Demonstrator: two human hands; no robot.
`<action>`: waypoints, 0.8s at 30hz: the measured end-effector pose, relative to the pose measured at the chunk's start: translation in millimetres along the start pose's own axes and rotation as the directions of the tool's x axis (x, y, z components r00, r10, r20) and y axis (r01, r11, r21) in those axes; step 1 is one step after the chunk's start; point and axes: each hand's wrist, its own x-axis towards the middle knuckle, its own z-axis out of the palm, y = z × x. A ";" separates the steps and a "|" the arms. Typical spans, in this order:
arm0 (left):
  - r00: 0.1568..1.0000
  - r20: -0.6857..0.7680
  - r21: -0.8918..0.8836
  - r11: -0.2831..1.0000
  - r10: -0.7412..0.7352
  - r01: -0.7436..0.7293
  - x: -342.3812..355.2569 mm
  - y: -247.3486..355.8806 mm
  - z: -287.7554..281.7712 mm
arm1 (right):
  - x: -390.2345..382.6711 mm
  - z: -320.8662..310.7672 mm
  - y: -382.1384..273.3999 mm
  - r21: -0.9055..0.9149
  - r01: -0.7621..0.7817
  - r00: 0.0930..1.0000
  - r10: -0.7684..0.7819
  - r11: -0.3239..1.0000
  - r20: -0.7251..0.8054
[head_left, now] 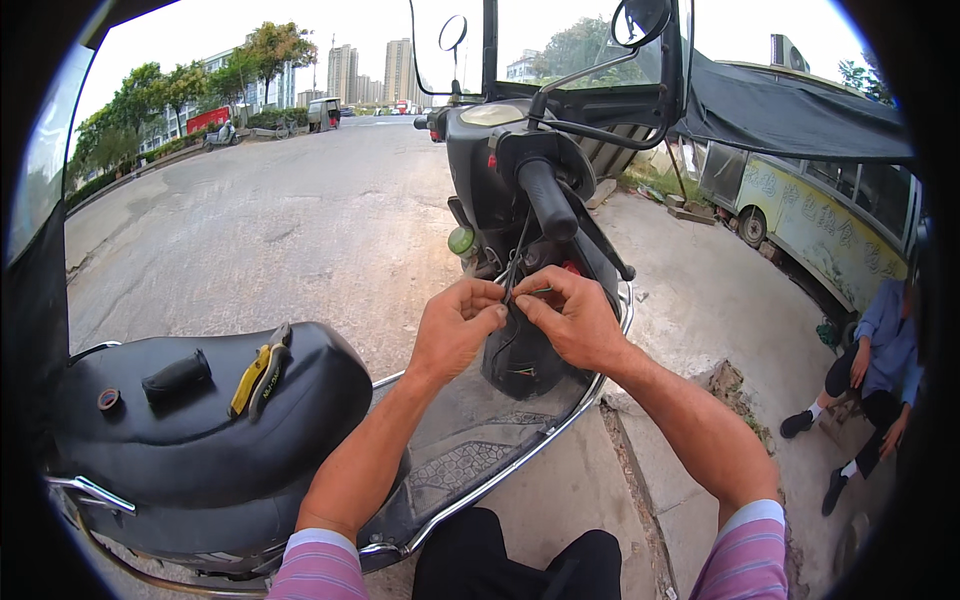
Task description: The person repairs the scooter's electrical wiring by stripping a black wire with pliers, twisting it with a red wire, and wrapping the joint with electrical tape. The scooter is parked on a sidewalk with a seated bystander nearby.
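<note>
In front of the scooter's dark front panel [525, 370], both my hands meet at thin black wires [513, 262] hanging below the handlebar. My left hand [452, 328] is closed, thumb and fingertips pinching the wires from the left. From the other side my right hand [577, 318] pinches them too, its fingertips almost touching the left ones. Exactly which strand each hand grips is partly hidden by the fingers. Just above is the black handlebar grip [548, 200], with a round green cap [461, 241] lower to its left.
Yellow-and-black pliers [258, 372], a black rubber sleeve [177, 377] and a small tape roll [108, 399] lie on the scooter seat [210, 440]. A chrome rail [500, 487] edges the footboard. Mirrors and a windscreen rise ahead. At the right sits another person [880, 350].
</note>
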 end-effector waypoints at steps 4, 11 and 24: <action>1.000 0.010 0.074 0.997 -0.015 0.014 2.3 2.3 -2.6 | -0.3 -2.0 -4.2 -0.032 0.079 0.997 -0.079 0.996 0.006; 0.991 0.091 -0.003 0.995 -0.094 0.095 1.3 -3.8 -6.0 | -9.1 4.3 11.3 0.051 0.017 0.999 -0.016 0.999 -0.038; 0.990 0.120 0.011 0.997 -0.079 0.078 -2.1 -2.7 -7.3 | 3.5 -0.1 6.7 0.145 -0.282 0.957 0.267 0.948 0.112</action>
